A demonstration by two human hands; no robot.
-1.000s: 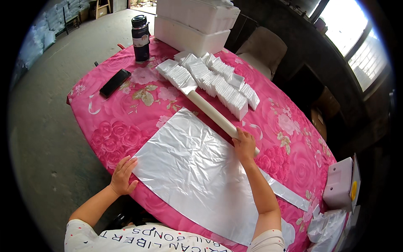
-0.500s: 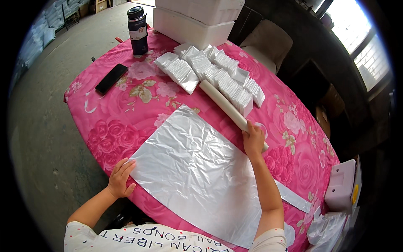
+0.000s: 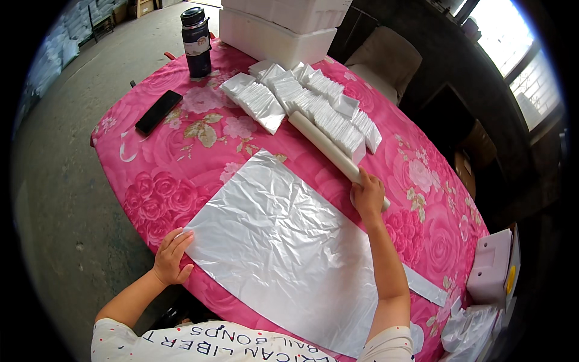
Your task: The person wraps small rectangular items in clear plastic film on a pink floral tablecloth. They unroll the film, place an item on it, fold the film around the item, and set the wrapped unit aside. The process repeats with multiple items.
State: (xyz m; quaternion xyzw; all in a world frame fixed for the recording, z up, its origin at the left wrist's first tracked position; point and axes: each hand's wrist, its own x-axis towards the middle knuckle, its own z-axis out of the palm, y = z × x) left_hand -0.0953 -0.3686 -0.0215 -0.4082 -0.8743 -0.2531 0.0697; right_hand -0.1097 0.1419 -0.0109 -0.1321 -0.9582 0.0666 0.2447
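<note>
A shiny translucent white plastic sheet (image 3: 283, 241), wrinkled over its upper half, lies spread on the table in front of me. My left hand (image 3: 173, 256) rests at its left corner, fingers stretched out and lying on the sheet's edge. Beyond the sheet's far right edge, my right hand (image 3: 368, 192) grips a smooth off-white rod (image 3: 325, 146) near its closer end. The rod lies slanted beside rows of folded white plastic packets (image 3: 316, 108). Part of the sheet's right side is hidden under my right forearm.
A pink flowered tablecloth (image 3: 163, 199) covers the table. A black phone (image 3: 158, 112) and dark thermos (image 3: 196, 48) stand far left, with white foam boxes (image 3: 277, 33) behind. A flat plastic strip (image 3: 427, 286), pink container (image 3: 487, 268) and plastic bags (image 3: 470, 329) are at right.
My right hand and the rod have shifted slightly right and away from the sheet, closer to the folded packets. My left hand stays at the sheet's corner.
</note>
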